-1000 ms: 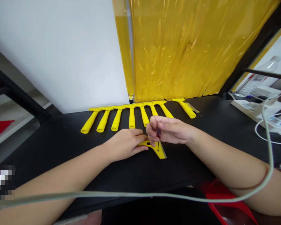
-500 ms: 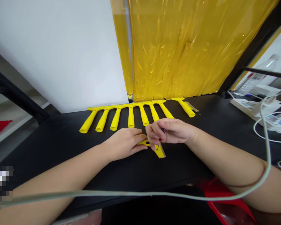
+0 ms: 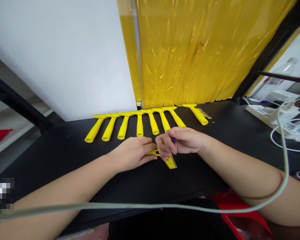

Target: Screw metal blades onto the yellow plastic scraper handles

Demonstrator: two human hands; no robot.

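Observation:
My left hand (image 3: 135, 154) is closed on the handle of a yellow scraper (image 3: 170, 163), pressing it against the black tabletop. The scraper's wide head, with a thin pale blade strip along its edge, points to the right. Above that head is my right hand (image 3: 178, 141), its fingers curled around a small screwdriver (image 3: 173, 140). Only the dark end of its handle shows; the fingers hide the rest, and I cannot tell whether its tip touches the scraper. Behind my hands, several more yellow scrapers (image 3: 125, 126) lie in a row, hollow handles toward me.
One scraper (image 3: 198, 115) lies apart at the right, beside a loose blade piece (image 3: 206, 114). A white panel (image 3: 65, 60) and yellow plastic sheeting (image 3: 185, 56) stand behind the black table (image 3: 120, 190). A pale cable (image 3: 140, 206) crosses in front of my arms. White power strips (image 3: 280, 120) sit right.
My right hand's fingers have turned and curled a little around the screwdriver, covering more of the scraper head. My left hand and the scraper have stayed in place.

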